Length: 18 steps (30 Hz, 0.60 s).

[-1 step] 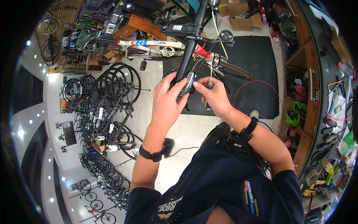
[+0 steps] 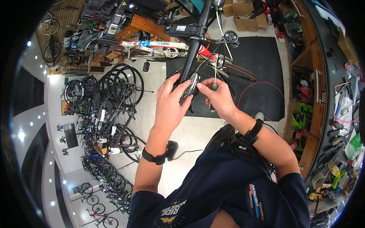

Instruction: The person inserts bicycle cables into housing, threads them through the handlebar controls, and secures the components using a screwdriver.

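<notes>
A black handlebar [image 2: 191, 60] slants down through the upper middle, and at its near end sits a black-and-silver brake lever [image 2: 193, 84]. My left hand [image 2: 167, 100] is closed round this lever, its fingers lying along the bar and its thumb below. Beside it, my right hand [image 2: 221, 99] grips a screwdriver [image 2: 215, 87] with a dark green handle. The screwdriver's thin shaft points away from me, and my right thumb reaches to the lever's side. Part of the handle is hidden by my fingers.
A white and red bicycle frame [image 2: 159, 44] lies beyond the bar, above a black mat [image 2: 262, 57]. Many bicycles [image 2: 114, 102] stand at the left. A cluttered workbench [image 2: 329, 114] runs along the right. Cardboard boxes [image 2: 245, 23] sit at the back.
</notes>
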Motion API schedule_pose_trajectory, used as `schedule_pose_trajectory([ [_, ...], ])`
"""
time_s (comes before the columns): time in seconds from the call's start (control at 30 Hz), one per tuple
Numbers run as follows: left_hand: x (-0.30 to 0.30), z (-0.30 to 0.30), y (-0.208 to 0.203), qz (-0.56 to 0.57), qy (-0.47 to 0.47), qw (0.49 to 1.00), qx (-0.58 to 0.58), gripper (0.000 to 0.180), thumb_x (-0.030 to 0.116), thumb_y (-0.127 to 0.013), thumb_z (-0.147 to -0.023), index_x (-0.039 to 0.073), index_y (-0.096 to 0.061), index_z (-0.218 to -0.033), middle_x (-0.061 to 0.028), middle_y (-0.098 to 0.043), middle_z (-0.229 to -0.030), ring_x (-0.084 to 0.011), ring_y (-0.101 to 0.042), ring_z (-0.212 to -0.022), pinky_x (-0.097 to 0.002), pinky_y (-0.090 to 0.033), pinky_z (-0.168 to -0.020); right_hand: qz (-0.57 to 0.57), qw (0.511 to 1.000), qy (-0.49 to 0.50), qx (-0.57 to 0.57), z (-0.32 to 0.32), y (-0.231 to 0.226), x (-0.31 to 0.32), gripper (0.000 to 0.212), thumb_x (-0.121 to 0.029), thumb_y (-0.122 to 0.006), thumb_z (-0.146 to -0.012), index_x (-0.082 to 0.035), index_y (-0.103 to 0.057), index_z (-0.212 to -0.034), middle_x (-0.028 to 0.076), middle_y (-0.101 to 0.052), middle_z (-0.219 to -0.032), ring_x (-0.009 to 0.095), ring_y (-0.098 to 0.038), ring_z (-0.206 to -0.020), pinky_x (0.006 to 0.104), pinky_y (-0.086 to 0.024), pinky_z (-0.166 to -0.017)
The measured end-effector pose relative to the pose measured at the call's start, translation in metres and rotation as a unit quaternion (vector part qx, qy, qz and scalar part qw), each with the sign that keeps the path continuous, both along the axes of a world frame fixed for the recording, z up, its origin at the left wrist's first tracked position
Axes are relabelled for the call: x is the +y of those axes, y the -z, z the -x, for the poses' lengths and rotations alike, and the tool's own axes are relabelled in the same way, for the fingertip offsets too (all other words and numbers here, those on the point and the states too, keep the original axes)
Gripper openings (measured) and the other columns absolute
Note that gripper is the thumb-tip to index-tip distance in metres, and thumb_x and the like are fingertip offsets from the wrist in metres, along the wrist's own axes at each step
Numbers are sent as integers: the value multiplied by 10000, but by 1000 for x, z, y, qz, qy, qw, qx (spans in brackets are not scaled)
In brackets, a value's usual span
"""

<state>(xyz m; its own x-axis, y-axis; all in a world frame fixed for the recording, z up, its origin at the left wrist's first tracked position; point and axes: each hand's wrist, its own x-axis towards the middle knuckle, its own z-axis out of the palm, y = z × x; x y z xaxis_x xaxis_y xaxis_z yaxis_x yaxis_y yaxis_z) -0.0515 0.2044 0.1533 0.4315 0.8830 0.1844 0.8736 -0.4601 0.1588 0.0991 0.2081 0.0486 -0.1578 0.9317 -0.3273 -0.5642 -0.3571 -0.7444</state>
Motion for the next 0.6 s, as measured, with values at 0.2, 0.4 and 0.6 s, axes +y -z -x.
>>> schedule_pose_trajectory([
  [0.2, 3, 4, 6, 56, -40, 989, -133, 661, 138, -818, -756, 24, -515, -1332, -187, -576, -1274, -356, -584, -1143, -412, -473, -977, -4, 1000, -1, 5, 1, 2, 3, 238, -200, -780, -887, -12, -636, -906, -9, -587, -710, 57, -499, -505, 211, -394, -442],
  [0.4, 16, -4, 6, -4, -59, 998, -20, 697, 203, -848, -733, -6, -505, -1303, -197, -597, -1202, -332, -607, -1085, -391, -482, -943, 9, 1000, -9, 0, 0, 3, 4, 230, -194, -779, -886, -18, -632, -903, -17, -573, -720, 52, -499, -525, 206, -406, -457],
  [0.6, 29, -5, -5, 153, -86, 979, -106, 508, 202, -874, -678, -48, -633, -1049, -150, -651, -937, -254, -654, -852, -351, -514, -796, 2, 1000, -17, -1, -3, 4, 8, 210, -150, -783, -874, -18, -622, -898, -10, -576, -751, 47, -503, -550, 205, -420, -472],
])
